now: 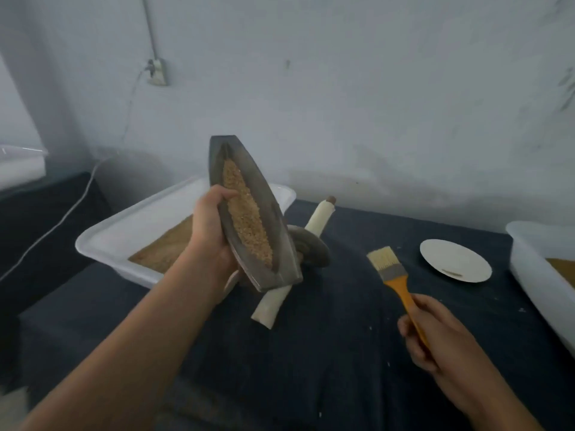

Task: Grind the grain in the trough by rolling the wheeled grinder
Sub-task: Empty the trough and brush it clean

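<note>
Left hand (211, 231) curls round the left rim of the trough (277, 244), thumb over the edge, holding it clear of the bench (311, 353) in front of the white tray's (124, 231) right end. The trough's long axis runs from its low near end, just above the wheeled grinder (311, 247) lying on the bench, up to the far end aimed at the wall. Tilted like this, the grain (245, 216) could slide to the low end and spill onto the bench, and a one-handed grip might slip. Right hand (435, 334) pinches the brush (392, 275) by its handle, bristles toward the trough.
</note>
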`<state>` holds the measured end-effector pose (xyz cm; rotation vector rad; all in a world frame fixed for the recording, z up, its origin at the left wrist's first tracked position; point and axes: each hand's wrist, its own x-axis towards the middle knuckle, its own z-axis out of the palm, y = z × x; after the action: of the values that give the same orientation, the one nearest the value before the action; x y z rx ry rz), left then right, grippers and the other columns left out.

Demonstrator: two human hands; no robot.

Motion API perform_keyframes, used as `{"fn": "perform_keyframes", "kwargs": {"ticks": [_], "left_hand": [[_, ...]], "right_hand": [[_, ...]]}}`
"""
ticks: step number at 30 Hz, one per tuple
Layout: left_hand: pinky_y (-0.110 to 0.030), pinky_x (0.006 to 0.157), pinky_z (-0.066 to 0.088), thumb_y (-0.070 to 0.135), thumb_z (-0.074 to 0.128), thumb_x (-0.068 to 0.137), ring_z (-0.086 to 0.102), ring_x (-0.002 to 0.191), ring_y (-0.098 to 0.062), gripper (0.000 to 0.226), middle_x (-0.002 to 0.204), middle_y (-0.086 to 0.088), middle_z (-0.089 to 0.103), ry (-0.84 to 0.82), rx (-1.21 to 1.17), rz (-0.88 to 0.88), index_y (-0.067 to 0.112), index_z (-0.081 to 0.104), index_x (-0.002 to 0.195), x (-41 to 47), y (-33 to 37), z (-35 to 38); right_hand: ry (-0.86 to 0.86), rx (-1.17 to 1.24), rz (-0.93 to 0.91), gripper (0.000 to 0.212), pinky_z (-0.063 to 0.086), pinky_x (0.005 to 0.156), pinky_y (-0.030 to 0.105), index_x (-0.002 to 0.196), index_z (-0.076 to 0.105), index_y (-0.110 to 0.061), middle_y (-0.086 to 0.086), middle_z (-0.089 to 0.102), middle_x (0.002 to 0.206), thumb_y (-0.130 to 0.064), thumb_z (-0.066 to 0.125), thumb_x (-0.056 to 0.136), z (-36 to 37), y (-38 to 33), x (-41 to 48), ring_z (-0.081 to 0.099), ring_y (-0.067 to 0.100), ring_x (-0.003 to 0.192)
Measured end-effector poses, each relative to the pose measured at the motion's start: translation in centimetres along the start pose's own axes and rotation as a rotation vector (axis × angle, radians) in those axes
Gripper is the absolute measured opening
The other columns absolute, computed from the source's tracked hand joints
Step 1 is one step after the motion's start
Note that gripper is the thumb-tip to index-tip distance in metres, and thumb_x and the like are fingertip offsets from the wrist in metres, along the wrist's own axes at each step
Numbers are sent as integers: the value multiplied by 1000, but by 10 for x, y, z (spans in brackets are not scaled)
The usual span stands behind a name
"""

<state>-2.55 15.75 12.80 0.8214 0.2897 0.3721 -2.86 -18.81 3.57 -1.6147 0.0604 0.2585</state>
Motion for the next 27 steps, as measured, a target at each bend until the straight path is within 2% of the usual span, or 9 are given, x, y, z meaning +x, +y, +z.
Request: {"fn": "perform_keyframes", "kwargs": {"ticks": [2,4,6,9,14,18,20,23,27], "left_hand": [[-65,92,57,21,60,83,71,112,-47,60,126,-25,71,2,32,55,3,63,141,17,26,-15],[-66,95,56,22,59,84,70,105,-43,60,117,-21,70,27,68,110,2,63,141,35,48,-34],[-62,88,60,22,60,84,71,96,-40,51,107,-18,71,56,106,155,5,68,131,53,64,-56],[-53,77,63,25,61,83,74,89,-35,45,102,-13,72,117,185,200,12,69,126,75,81,-86],[-53,81,65,27,60,84,75,86,-29,36,96,-8,73,167,278,219,17,69,117,102,91,-108],[-47,78,65,31,65,81,77,88,-25,28,89,-2,76,219,244,229,22,72,106,110,88,-109],[-44,74,65,38,68,80,76,95,-25,29,91,-1,75,245,252,238,25,71,106,113,90,-109],[-46,84,63,50,70,82,73,107,-27,43,111,-3,74,249,319,247,30,67,120,117,98,-105],[-50,93,60,75,71,77,71,113,-27,68,126,0,71,214,391,269,38,60,134,120,108,-95]], "right_hand": [[-44,41,-61,23,26,40,26,120,71,-37,10,64,78,-26,53,110,18,-15,0,40,15,49],[-99,26,-106,25,26,41,27,115,73,-47,7,58,73,-31,54,109,36,-29,4,39,14,50],[-143,-31,-154,25,26,41,26,114,72,-46,4,51,70,-30,53,110,58,-41,13,36,12,50],[-238,-224,-222,21,35,44,24,117,65,-43,-2,56,70,-32,49,110,98,-63,31,44,11,52],[-431,-348,-411,23,44,48,23,127,56,-52,-6,65,74,-37,49,110,184,-122,66,55,12,58],[-425,-430,-546,33,46,47,23,142,56,-41,-2,63,74,-35,48,111,251,-160,98,56,9,56],[-420,-482,-614,34,45,48,25,143,57,-36,-3,62,77,-33,46,111,280,-174,110,55,11,57],[-382,-569,-711,35,45,51,25,145,57,-29,-9,57,80,-30,44,112,317,-189,120,53,10,60],[-345,-551,-713,34,47,48,24,145,55,-27,-2,60,85,-31,43,113,346,-195,129,53,13,58]]}}
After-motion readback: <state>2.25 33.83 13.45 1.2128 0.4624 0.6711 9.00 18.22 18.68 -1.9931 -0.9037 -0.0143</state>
